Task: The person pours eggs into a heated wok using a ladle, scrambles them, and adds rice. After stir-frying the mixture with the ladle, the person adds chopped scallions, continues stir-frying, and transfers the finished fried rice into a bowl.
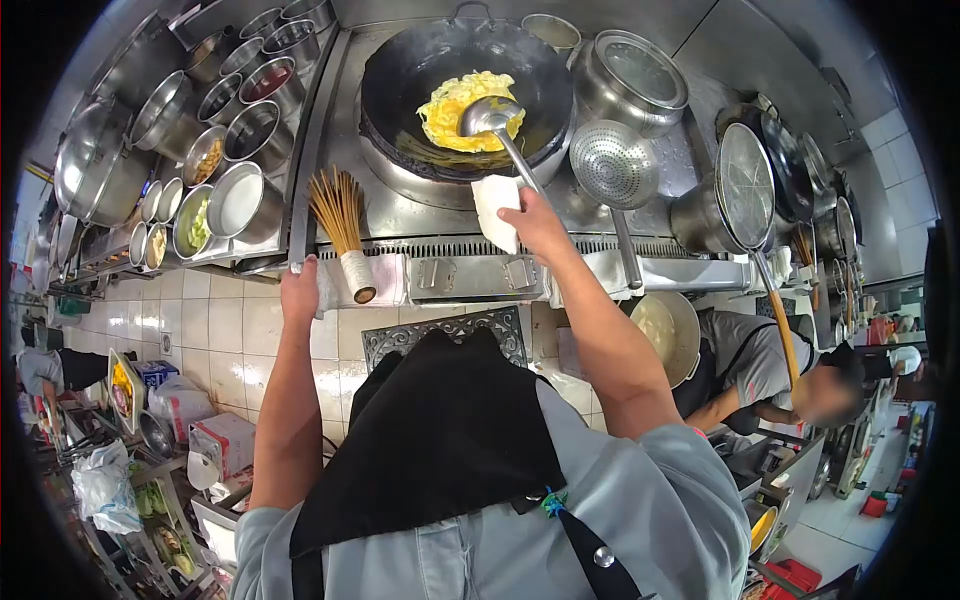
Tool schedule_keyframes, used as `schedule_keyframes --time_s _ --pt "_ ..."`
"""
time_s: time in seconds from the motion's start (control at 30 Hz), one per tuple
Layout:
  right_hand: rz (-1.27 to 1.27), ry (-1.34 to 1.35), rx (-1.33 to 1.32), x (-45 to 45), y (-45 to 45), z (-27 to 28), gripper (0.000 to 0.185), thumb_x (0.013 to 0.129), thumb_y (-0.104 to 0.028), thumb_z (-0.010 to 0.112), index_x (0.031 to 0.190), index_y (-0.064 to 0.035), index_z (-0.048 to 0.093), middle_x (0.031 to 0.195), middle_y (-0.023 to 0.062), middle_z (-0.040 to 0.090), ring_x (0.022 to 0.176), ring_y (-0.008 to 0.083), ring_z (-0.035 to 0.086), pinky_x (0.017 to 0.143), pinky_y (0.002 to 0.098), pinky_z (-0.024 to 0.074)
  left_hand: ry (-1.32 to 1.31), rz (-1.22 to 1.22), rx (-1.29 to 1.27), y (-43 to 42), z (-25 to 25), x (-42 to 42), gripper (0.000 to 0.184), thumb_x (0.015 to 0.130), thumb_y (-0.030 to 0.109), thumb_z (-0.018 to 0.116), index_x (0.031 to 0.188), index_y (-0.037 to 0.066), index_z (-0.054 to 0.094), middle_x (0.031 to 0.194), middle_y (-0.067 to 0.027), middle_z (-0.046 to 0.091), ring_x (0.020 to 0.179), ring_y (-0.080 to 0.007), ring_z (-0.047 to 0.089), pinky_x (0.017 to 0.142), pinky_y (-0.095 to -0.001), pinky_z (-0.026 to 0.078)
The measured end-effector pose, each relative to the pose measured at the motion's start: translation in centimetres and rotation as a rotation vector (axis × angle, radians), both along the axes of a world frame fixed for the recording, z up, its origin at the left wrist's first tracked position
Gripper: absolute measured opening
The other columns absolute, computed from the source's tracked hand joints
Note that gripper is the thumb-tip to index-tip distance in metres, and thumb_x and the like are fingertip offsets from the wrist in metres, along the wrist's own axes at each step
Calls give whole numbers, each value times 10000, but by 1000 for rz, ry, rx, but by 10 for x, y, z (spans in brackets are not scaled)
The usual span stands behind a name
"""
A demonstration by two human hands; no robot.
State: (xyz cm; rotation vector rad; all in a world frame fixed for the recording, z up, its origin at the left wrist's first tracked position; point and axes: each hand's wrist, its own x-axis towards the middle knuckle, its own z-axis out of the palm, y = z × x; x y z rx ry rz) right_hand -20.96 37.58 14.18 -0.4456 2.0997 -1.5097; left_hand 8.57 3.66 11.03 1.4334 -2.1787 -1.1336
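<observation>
My right hand [535, 222] is closed round the handle of a metal ladle [488, 117], with a folded white cloth [495, 212] hanging beside its fingers. The ladle's bowl rests on yellow cooked egg [447, 107] in a large black wok [395, 85] on the stove. At the stove's front edge, my left hand [299, 284] has its fingers curled, next to a pale cloth [327, 290]. What it grips, if anything, is hidden. Close to its right lies a bamboo wok brush [341, 215] with a white-wrapped handle.
Metal pots of ingredients [240, 200] crowd the left counter. Right of the wok are a perforated skimmer [614, 165], a lidded steel pot [632, 85] and a wire strainer [745, 185]. A co-worker [755, 355] bends at the right near a large pot [672, 335].
</observation>
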Motion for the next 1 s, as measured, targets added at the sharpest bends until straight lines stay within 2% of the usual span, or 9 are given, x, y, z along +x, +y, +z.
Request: schedule_keyframes --time_s 0.03,0.17,0.27,0.53,0.63,0.73,0.8,0.9,1.0 --pt "-41 -41 -96 1 0 4 285 920 -91 693 1185 -8 631 1057 87 694 929 201 647 850 340 506 1 6 4 -1 -3 0 536 960 468 627 1075 -53 680 882 -186 715 851 -311 683 826 -426 504" --pt "92 465 116 31 6 32 141 862 -81 688 988 -49 634 922 132 647 852 320 640 794 421 514 49 -19 5 -4 -6 1 522 964 458 622 1076 -49 683 882 -183 715 850 -314 683 829 -425 504" --pt "250 987 272 73 11 18 124 849 -61 638 973 -68 640 931 130 639 914 326 635 826 437 507 47 -7 33 -4 -6 1 518 967 450 619 1084 -51 679 879 -185 714 844 -321 682 827 -427 505" --pt "339 920 422 136 30 -21 120 843 -71 587 933 -52 663 978 123 648 1007 315 622 909 440 510 29 -9 37 -8 -11 5 554 958 487 623 1101 -46 673 867 -183 710 837 -321 679 823 -432 504" --pt "421 843 383 131 35 -24 156 868 -97 601 987 -43 685 1037 139 660 996 326 627 918 455 507 52 4 -21 -14 -26 4 554 960 487 623 1081 -52 670 844 -175 701 816 -313 671 808 -433 502" --pt "250 806 210 116 49 39 188 889 -157 646 1037 -61 712 1117 169 675 1051 354 635 969 459 495 57 -3 14 -9 -15 4 540 964 472 623 1062 -57 668 819 -161 689 786 -296 656 786 -427 499" --pt "88 968 488 96 68 105 371 903 -210 680 1251 -81 667 1168 208 681 1107 378 634 999 466 493 46 -15 33 -1 -6 4 529 965 462 624 1059 -57 667 806 -152 681 767 -283 645 773 -421 496" --pt "79 506 627 46 108 67 587 926 -186 650 1480 -95 478 1131 247 692 1075 396 649 969 500 505 3 -23 3 5 9 2 522 962 458 630 1084 -48 666 832 -165 692 789 -295 656 790 -424 501" --pt "157 746 413 25 135 6 741 959 -172 597 1600 -90 235 1069 266 698 820 368 696 769 512 558 51 6 -63 4 0 3 540 955 470 631 1110 -46 664 899 -209 712 874 -348 686 843 -444 508"
